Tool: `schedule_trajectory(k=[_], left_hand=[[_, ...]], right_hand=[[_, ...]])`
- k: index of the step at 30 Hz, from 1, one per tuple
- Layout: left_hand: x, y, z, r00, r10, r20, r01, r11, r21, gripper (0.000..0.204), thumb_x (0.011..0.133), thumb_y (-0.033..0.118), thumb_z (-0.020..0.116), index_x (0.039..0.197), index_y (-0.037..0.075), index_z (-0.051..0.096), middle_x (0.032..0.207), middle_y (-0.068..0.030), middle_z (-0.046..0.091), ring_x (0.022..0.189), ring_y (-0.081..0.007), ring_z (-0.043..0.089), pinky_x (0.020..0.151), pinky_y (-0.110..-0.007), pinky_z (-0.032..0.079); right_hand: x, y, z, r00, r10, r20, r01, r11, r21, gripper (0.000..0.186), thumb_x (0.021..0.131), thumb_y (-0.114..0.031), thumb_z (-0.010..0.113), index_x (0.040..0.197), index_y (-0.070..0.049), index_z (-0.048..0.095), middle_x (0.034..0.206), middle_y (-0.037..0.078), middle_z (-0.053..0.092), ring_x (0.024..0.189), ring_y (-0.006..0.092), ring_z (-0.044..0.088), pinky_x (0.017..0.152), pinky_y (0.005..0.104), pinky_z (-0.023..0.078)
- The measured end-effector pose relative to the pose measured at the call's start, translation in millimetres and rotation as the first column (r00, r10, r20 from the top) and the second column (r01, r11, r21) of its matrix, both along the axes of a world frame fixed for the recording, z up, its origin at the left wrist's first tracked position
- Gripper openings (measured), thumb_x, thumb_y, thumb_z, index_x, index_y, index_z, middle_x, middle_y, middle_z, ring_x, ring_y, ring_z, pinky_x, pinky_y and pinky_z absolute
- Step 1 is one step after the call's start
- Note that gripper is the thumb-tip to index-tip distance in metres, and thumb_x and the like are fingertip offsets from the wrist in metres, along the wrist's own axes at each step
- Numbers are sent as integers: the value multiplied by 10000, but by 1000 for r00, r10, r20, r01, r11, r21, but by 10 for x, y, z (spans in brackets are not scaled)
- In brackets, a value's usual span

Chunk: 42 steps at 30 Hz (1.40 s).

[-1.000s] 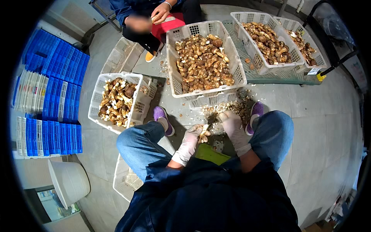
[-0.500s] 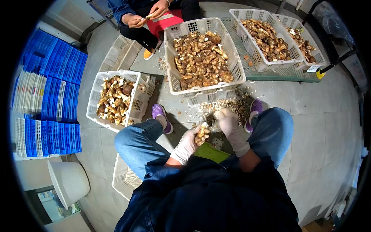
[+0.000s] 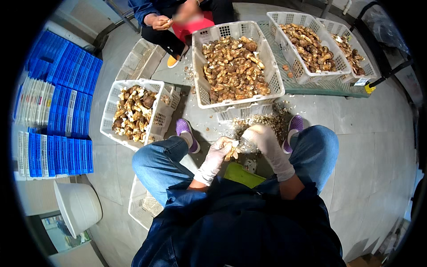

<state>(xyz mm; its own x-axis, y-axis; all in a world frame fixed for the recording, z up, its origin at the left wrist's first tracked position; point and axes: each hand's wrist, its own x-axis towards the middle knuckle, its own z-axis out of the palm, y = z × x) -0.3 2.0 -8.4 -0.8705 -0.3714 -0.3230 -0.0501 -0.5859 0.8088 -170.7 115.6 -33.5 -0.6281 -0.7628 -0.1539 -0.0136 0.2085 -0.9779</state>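
Between my knees, my gloved left hand point(image 3: 215, 159) is closed round a brown mushroom point(image 3: 232, 154) with a pale trimmed end. My gloved right hand point(image 3: 265, 143) is curled close beside that pale end. Something thin and greyish shows under its fingers, too blurred to name. Below both hands lies a bright green piece point(image 3: 243, 174), partly covered by my clothes. Pale trimmings point(image 3: 262, 120) are heaped on the floor just beyond my hands. A big white crate point(image 3: 204, 100) full of brown mushrooms stands past the heap. To my left, another white crate point(image 3: 109, 120) holds mushrooms with whiter stems.
A co-worker's hand point(image 3: 159, 21) holds a small piece at the far side. Two mushroom crates point(image 3: 307, 76) rest on a green pallet point(image 3: 329, 90) at far right. Blue crates point(image 3: 66, 111) are stacked at left, near a white tub point(image 3: 80, 207). A white crate point(image 3: 140, 209) sits by my left leg.
My right hand has moved left and a little nearer, up to the mushroom. My left hand has tilted the mushroom and risen slightly. The co-worker's hands have shifted and one is blurred.
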Motion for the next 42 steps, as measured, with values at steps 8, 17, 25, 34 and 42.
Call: schedule_trajectory(k=[8,17,25,34,42], left_hand=[[48,4,116,992,-11,123,13,1000,-15,195,884,175,507,1009,26,512,802,-79,615,689,-120,578,612,-207,445],[828,-2065,-89,492,862,-121,-837,507,208,257,906,205,420,1001,-20,502,838,-113,578,722,-203,571,605,-284,496],[195,-2301,210,748,664,-18,-664,746,-54,269,913,244,417,982,11,532,876,-130,607,753,-206,574,647,-291,474],[-1951,-1688,-306,655,232,719,682,227,-695,522,822,449,484,1145,41,518,1100,-188,564,1026,-317,537,873,-368,414],[-2658,-1851,-1097,412,314,855,824,271,-497,628,701,475,615,1119,19,510,1070,-178,585,998,-302,565,832,-369,444]], right_hand=[[135,-143,457,720,236,-653,-345,938,-42,81,727,-98,536,718,-48,599,654,128,556,594,247,537,491,326,414],[52,-101,633,932,-272,240,266,962,58,209,783,-191,603,687,-6,580,540,-13,455,489,78,400,453,237,314],[-684,-153,1509,981,-160,-108,166,985,53,183,809,-164,573,816,8,635,657,55,580,574,95,479,533,241,390],[-1027,-315,1022,829,-184,-529,219,976,4,95,737,-127,628,745,-34,608,656,144,560,600,292,564,554,351,445],[-1341,-261,1001,761,-155,-629,243,968,55,98,719,-96,657,726,-17,599,644,149,573,612,320,565,548,376,453]])
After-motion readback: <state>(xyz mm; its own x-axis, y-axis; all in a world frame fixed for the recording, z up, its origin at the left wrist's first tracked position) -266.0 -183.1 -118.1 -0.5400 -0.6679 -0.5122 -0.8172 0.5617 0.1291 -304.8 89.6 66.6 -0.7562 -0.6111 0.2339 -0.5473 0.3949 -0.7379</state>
